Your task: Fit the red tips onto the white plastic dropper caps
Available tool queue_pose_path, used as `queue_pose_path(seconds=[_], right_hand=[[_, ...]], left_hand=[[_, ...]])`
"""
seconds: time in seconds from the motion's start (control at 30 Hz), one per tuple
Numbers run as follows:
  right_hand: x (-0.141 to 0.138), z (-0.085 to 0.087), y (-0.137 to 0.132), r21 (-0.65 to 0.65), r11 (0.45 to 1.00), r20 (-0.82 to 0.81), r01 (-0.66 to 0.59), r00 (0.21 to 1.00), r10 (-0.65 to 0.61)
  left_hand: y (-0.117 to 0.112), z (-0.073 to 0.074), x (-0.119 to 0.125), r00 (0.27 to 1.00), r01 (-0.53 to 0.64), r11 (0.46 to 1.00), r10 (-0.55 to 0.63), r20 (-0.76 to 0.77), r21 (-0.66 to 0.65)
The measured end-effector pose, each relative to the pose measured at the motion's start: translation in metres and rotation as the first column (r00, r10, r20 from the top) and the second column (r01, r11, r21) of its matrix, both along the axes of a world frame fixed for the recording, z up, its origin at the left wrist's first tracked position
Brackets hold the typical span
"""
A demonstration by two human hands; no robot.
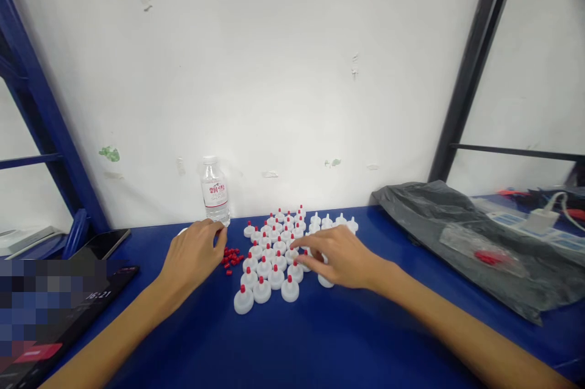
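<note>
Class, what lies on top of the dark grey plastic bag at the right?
On the dark grey plastic bag lies a clear plastic bag holding small red pieces; what lies beneath the red pieces is covered.

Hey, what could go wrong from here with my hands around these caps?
Your right hand is among closely set white caps, so it might knock some over.
The loose red tips beside your left hand are small and could scatter.
The bottle stands close behind that hand; a bump might tip it.
</note>
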State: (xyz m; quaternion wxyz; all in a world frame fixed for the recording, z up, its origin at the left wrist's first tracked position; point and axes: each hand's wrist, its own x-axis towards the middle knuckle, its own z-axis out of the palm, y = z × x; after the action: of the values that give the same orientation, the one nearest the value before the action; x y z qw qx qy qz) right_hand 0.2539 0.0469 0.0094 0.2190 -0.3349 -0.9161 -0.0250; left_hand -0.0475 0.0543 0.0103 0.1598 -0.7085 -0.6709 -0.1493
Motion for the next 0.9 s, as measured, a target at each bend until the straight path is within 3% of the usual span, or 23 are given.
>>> queue_pose_path(seconds=[0.13, 0.27, 0.37, 0.53, 0.67, 0.8, 0.9], right_hand=[[-0.011, -0.005, -0.01, -0.055, 0.992, 0.095, -0.116, 0.988, 0.121], [-0.016, -0.006, -0.016, -0.082, 0.989, 0.12, -0.126, 0.983, 0.135], [-0.019, -0.009, -0.021, -0.091, 0.986, 0.135, -0.138, 0.98, 0.149], [-0.022, -0.012, -0.025, -0.067, 0.98, 0.094, -0.188, 0.977, 0.194], [-0.022, -0.009, -0.026, -0.014, 0.989, 0.028, -0.145, 0.989, 0.145], [-0.023, -0.006, -0.03, -0.088, 0.993, -0.063, -0.077, 0.995, 0.071], [-0.026, -0.008, -0.033, -0.133, 0.989, -0.117, -0.064, 0.992, 0.049]], left_hand=[[-0.006, -0.007, 0.009, 0.979, 0.195, 0.956, -0.204, 0.016, 0.218], [-0.011, -0.012, 0.02, 0.882, 0.44, 0.822, -0.471, -0.004, 0.361], [-0.015, -0.013, 0.027, 0.798, 0.565, 0.724, -0.602, -0.038, 0.396], [-0.026, -0.013, 0.034, 0.717, 0.673, 0.634, -0.685, -0.127, 0.382], [-0.037, -0.013, 0.041, 0.665, 0.724, 0.564, -0.724, -0.185, 0.398], [-0.047, -0.011, 0.051, 0.598, 0.782, 0.492, -0.766, -0.237, 0.383], [-0.051, -0.01, 0.055, 0.586, 0.784, 0.475, -0.778, -0.227, 0.399]])
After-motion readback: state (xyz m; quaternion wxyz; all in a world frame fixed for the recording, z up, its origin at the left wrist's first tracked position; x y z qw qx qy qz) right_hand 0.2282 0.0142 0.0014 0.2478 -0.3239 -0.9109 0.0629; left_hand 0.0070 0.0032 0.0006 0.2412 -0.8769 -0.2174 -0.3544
